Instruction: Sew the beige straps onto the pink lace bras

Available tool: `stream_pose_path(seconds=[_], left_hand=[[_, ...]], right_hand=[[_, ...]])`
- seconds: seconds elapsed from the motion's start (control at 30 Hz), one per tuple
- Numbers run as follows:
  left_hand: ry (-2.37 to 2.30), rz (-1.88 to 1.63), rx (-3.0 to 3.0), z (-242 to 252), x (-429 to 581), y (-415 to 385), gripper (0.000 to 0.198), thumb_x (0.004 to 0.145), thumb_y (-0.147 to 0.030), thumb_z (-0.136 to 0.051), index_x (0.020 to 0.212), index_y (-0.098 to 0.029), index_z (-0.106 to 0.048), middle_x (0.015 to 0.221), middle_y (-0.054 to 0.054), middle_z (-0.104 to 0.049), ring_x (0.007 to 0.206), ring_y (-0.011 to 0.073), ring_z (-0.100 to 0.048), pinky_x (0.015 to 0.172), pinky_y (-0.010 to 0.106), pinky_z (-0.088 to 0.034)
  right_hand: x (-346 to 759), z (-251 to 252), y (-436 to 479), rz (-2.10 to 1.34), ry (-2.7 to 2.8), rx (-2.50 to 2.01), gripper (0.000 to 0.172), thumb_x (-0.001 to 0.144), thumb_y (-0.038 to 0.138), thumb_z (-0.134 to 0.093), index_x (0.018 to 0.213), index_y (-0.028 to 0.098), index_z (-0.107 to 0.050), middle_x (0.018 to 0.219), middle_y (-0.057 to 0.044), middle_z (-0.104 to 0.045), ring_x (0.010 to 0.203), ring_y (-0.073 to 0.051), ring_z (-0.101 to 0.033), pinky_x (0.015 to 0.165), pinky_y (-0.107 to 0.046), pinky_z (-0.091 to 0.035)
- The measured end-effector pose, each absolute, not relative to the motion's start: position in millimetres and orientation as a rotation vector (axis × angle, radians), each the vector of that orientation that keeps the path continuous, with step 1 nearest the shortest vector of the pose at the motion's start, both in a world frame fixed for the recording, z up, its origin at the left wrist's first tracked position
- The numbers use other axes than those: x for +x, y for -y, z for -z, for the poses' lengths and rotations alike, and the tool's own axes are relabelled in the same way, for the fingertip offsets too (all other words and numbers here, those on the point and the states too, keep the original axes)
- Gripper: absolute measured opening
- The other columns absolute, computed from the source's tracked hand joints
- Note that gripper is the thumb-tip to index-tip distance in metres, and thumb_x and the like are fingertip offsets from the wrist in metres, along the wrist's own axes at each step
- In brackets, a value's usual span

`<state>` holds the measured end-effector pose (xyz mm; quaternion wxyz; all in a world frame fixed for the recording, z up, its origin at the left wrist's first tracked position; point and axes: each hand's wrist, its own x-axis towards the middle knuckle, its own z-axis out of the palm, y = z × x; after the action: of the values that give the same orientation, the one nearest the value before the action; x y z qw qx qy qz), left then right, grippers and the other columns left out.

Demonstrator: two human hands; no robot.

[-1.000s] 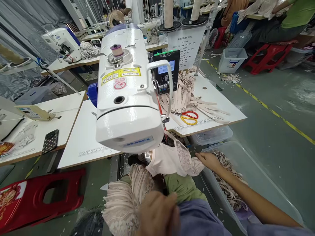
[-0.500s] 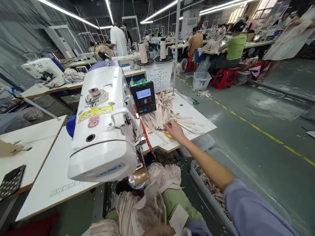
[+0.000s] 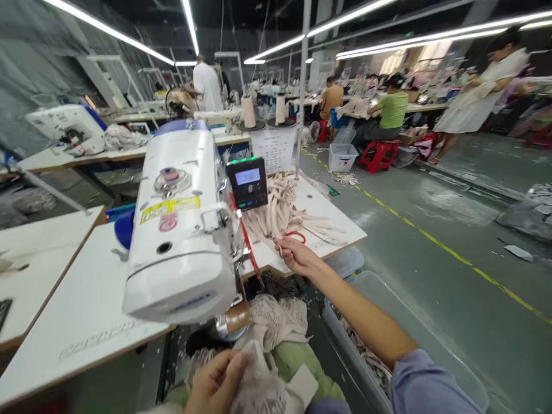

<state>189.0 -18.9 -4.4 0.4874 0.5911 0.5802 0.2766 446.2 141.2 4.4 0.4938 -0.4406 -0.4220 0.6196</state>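
Observation:
My right hand [image 3: 297, 257] reaches to the table's near edge and pinches the end of a beige fabric strap [image 3: 275, 225]. That strap lies at the front of a loose pile of similar straps [image 3: 282, 201]. A red loop, perhaps a scissors handle [image 3: 297, 234], shows just behind the hand. Low in the view, my left hand [image 3: 218, 382] grips a beige lace garment [image 3: 259, 394] between thumb and fingers. More lace fabric [image 3: 278, 319] lies over my lap beneath the sewing machine [image 3: 181, 247], whose brown cylindrical part [image 3: 238, 318] is close above it.
A control panel [image 3: 248, 184] and thread cones [image 3: 248, 112] stand behind the machine. Below my right arm is a clear plastic bin [image 3: 405, 322] with scraps. A metal pole [image 3: 303, 86] rises from the table [image 3: 340, 221]. Other people sit and stand farther off.
My right hand has moved left and down from above the scissors to a strap end. My left hand has risen into clearer view with the lace garment. The camera view has shifted slightly.

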Motion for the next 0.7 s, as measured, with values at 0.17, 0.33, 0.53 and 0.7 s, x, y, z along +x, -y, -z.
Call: stream_pose_path(seconds=[0.17, 0.33, 0.53, 0.7], left_hand=[[-1.494, -0.785, 1.446, -17.7, 192.0, 21.2, 0.054, 0.085, -0.067, -0.051, 0.074, -0.019, -0.073, 0.069, 0.004, -0.067, 0.065, 0.0186, -0.058, 0.059, 0.026, -0.047], [-1.517, -0.798, 1.426, -29.2, 195.3, 27.4, 0.049, 0.086, -0.060, -0.052, 0.075, -0.017, -0.073, 0.061, 0.001, -0.060, 0.058, 0.0153, -0.053, 0.052, 0.023, -0.042], [-1.456, -0.792, 1.417, -32.4, 195.9, 32.1, 0.039, 0.088, -0.048, -0.051, 0.070, -0.018, -0.068, 0.058, -0.001, -0.056, 0.055, 0.0133, -0.050, 0.051, 0.022, -0.040], [-1.393, -0.790, 1.425, -35.4, 196.9, 33.7, 0.037, 0.091, -0.043, -0.050, 0.072, -0.017, -0.067, 0.057, -0.002, -0.054, 0.053, 0.0125, -0.048, 0.050, 0.022, -0.036]], right_hand=[[431.3, 13.5, -59.5, -1.918, 0.870, -0.958, 0.034, 0.068, 0.044, -0.085, 0.081, 0.016, -0.071, 0.069, 0.000, -0.066, 0.048, -0.003, -0.052, 0.046, -0.013, -0.045], [417.2, 2.9, -19.7, -2.034, 0.738, -1.008, 0.035, 0.063, 0.042, -0.089, 0.082, 0.016, -0.077, 0.055, 0.003, -0.062, 0.048, -0.004, -0.053, 0.047, -0.012, -0.042], [411.2, -7.7, -5.4, -1.992, 0.898, -1.042, 0.033, 0.064, 0.045, -0.087, 0.082, 0.020, -0.078, 0.065, 0.001, -0.066, 0.055, -0.007, -0.056, 0.056, -0.020, -0.047], [402.6, -22.2, -4.8, -1.955, 1.190, -0.955, 0.025, 0.065, 0.044, -0.085, 0.074, 0.022, -0.079, 0.109, -0.006, -0.068, 0.093, -0.017, -0.063, 0.079, -0.027, -0.051]])
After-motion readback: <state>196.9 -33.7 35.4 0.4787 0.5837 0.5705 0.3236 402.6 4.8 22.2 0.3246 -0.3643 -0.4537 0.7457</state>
